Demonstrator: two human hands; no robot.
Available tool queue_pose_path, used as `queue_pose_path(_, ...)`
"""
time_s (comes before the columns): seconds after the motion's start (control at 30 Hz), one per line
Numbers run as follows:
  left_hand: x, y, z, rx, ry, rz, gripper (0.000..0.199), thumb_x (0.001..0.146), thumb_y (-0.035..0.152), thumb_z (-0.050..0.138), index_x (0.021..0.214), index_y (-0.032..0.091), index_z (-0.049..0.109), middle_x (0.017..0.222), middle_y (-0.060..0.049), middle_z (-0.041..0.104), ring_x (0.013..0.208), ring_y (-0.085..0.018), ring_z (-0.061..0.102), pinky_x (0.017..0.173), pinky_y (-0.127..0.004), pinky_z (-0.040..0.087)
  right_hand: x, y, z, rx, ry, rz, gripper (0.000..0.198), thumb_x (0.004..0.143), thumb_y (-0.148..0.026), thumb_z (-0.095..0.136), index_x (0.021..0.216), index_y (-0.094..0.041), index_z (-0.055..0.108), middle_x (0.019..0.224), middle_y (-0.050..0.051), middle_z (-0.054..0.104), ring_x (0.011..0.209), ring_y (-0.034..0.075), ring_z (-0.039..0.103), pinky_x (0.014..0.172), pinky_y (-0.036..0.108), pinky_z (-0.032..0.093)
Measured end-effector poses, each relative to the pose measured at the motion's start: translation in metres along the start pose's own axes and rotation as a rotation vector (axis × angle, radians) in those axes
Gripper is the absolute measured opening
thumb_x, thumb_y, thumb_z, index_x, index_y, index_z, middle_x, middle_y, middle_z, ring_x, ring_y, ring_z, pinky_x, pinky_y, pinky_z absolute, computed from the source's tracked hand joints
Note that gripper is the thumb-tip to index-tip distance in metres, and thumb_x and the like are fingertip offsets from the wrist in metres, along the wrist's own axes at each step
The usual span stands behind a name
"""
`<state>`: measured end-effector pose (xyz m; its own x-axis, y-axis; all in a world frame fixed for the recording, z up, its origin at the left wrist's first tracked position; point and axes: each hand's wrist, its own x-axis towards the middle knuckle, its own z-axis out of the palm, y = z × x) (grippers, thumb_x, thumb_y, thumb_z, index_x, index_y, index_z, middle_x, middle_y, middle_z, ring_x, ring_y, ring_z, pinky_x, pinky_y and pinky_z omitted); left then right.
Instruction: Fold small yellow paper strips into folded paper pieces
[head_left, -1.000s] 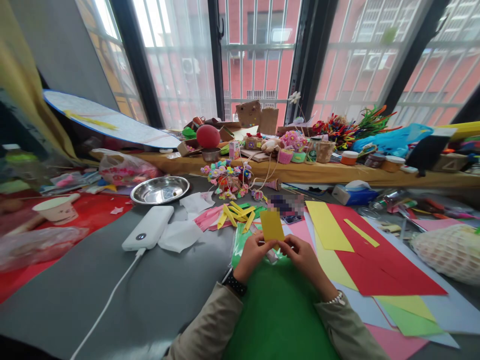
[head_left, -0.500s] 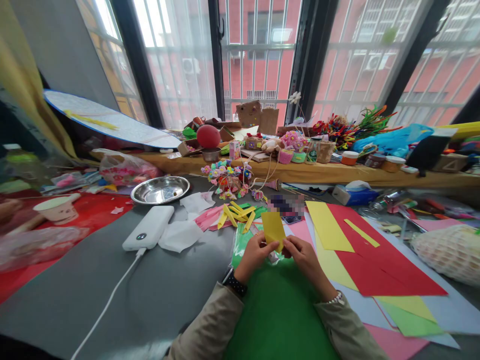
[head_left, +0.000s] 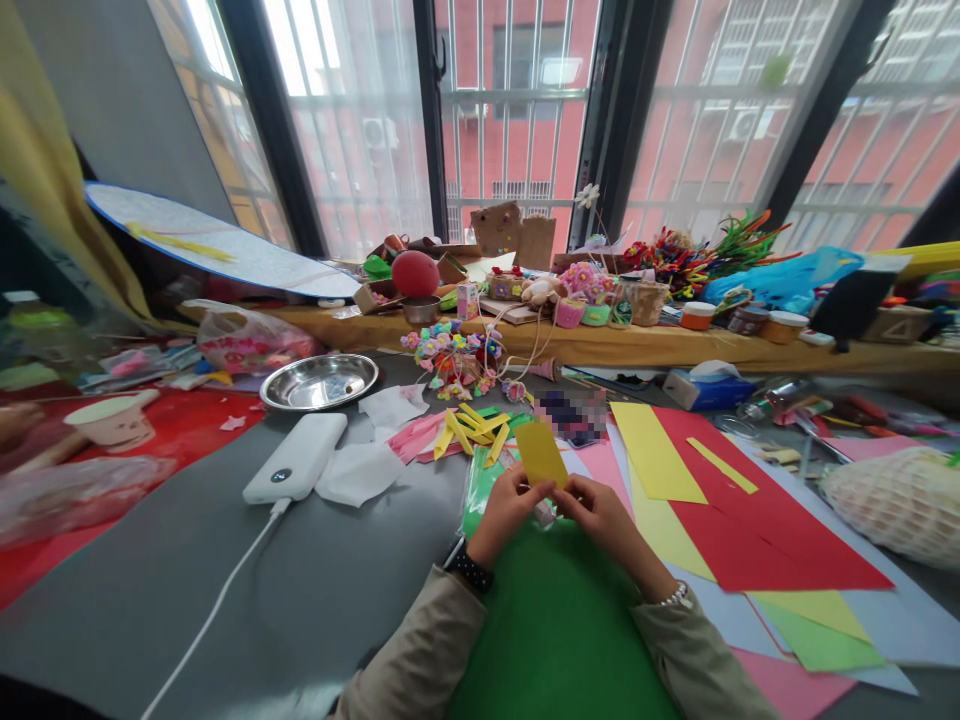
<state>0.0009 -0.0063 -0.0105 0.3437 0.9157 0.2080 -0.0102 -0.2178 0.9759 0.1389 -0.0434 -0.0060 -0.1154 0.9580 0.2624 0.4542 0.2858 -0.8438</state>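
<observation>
A small yellow sheet of paper [head_left: 541, 455] is held up between my two hands, tilted to the left. My left hand [head_left: 510, 508] pinches its lower left edge, thumb on the near side. At the lower right corner, my right hand [head_left: 596, 507] grips it with thumb and fingers closed. Just beyond lie several folded yellow paper strips [head_left: 469, 432] over green and pink paper. Beneath my wrists is a green surface [head_left: 559, 620], with a clear plastic packet [head_left: 476, 495] at its far left.
To the right, red paper [head_left: 795, 530] and yellow paper [head_left: 656, 450] overlap other coloured sheets. On the left are a white power bank [head_left: 296, 458] with a cable, a steel plate [head_left: 319, 384] and a paper cup [head_left: 112, 420]. A person's blurred hand [head_left: 16, 430] shows at the far left.
The yellow paper has tipped further to the left, and my right hand has moved slightly left, closer to my left hand. Both hands keep hold of the paper.
</observation>
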Motion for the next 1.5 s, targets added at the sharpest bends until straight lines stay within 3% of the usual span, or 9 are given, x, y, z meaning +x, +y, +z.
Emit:
queue_pose_path(0.27,0.0,-0.002,-0.002,-0.069,0.053,-0.051,0.024,0.06,0.03,0.06,0.075,0.011,0.059,0.076,-0.005,0.06,0.071,-0.016,0.054,0.064,-0.024,0.041,0.0,0.0,0.0,0.105,-0.099,0.03,0.019,0.072,-0.032,0.047,0.064,-0.016,0.05,0.061,0.0,0.054,0.056,0.011,0.049,0.05,0.021,0.037)
queue_pose_path(0.53,0.0,0.0,-0.001,-0.092,0.057,-0.101,0.027,0.06,0.033,0.06,0.074,0.01,0.06,0.074,-0.005,0.061,0.07,-0.016,0.055,0.064,-0.024,0.041,0.0,-0.002,-0.001,0.219,-0.11,0.058,0.016,0.07,-0.029,0.05,0.061,-0.017,0.045,0.054,-0.004,0.047,0.051,0.009,0.044,0.046,0.019,0.034)
queue_pose_path(1.1,-0.001,0.0,-0.001,0.081,0.091,-0.054,0.035,0.064,0.043,0.051,0.065,0.009,0.058,0.061,-0.003,0.056,0.057,-0.012,0.049,0.054,-0.021,0.038,0.001,-0.003,0.001,0.148,0.011,0.032,0.027,0.073,-0.034,0.045,0.054,-0.016,0.049,0.051,-0.002,0.05,0.051,0.011,0.047,0.049,0.021,0.035)
queue_pose_path(1.23,-0.002,0.001,-0.001,0.161,0.017,-0.011,0.035,0.066,0.042,0.049,0.07,0.009,0.06,0.067,-0.004,0.057,0.061,-0.013,0.05,0.054,-0.02,0.038,0.0,-0.005,-0.002,0.158,0.177,0.043,0.031,0.075,-0.038,0.042,0.055,-0.016,0.049,0.05,-0.003,0.047,0.049,0.01,0.046,0.049,0.021,0.036)
queue_pose_path(1.37,-0.005,0.003,0.001,0.296,-0.166,0.083,0.032,0.067,0.04,0.049,0.069,0.011,0.062,0.071,-0.004,0.058,0.063,-0.013,0.05,0.056,-0.02,0.037,0.001,0.002,-0.005,0.23,0.325,0.079,0.024,0.071,-0.04,0.047,0.072,-0.017,0.052,0.06,-0.001,0.051,0.053,0.012,0.047,0.049,0.021,0.038)
queue_pose_path(1.5,-0.007,0.005,0.003,0.294,-0.202,0.068,0.033,0.068,0.041,0.047,0.071,0.012,0.062,0.069,-0.004,0.059,0.062,-0.013,0.049,0.055,-0.02,0.037,0.002,0.009,-0.004,0.269,0.333,0.105,0.024,0.069,-0.039,0.05,0.075,-0.016,0.052,0.064,0.001,0.054,0.057,0.013,0.049,0.05,0.022,0.04)
